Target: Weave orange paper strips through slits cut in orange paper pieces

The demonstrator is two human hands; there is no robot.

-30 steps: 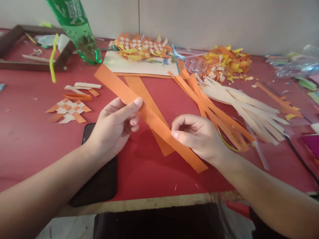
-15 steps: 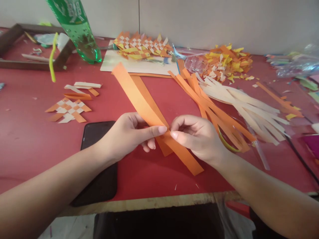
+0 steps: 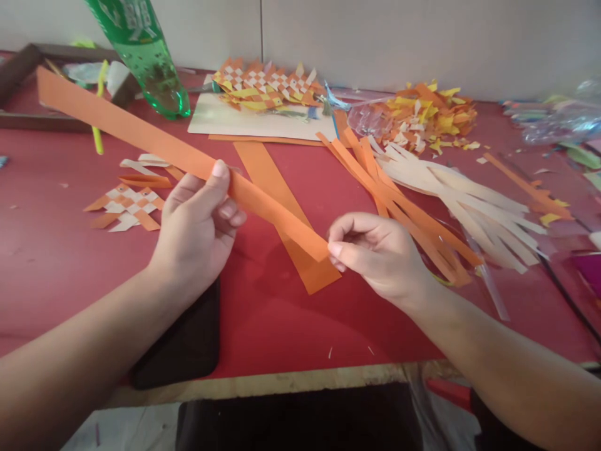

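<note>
An orange paper strip (image 3: 126,128) stretches between my two hands above the red table. My left hand (image 3: 201,219) pinches it near its middle between thumb and fingers. At the strip's lower right end, my right hand (image 3: 370,254) grips the tip with thumb and forefinger. A wider orange paper strip (image 3: 291,213) lies flat on the table underneath, partly covered by the held one. Left of my left hand rests a woven orange and white paper fish (image 3: 129,207), with a few folded strips (image 3: 148,181) beside it. A black phone (image 3: 192,338) is partly hidden below my left forearm.
A green bottle (image 3: 153,69) stands at the back left near a dark wooden frame (image 3: 19,69). Woven paper fish (image 3: 267,84) lie on a white board (image 3: 206,119). To the right are loose orange strips (image 3: 399,207), cream strips (image 3: 469,194) and a scrap pile (image 3: 429,116).
My left hand has moved left and up along the orange strip, away from my right hand. The strip has swung to a flatter slant, its far end now further left.
</note>
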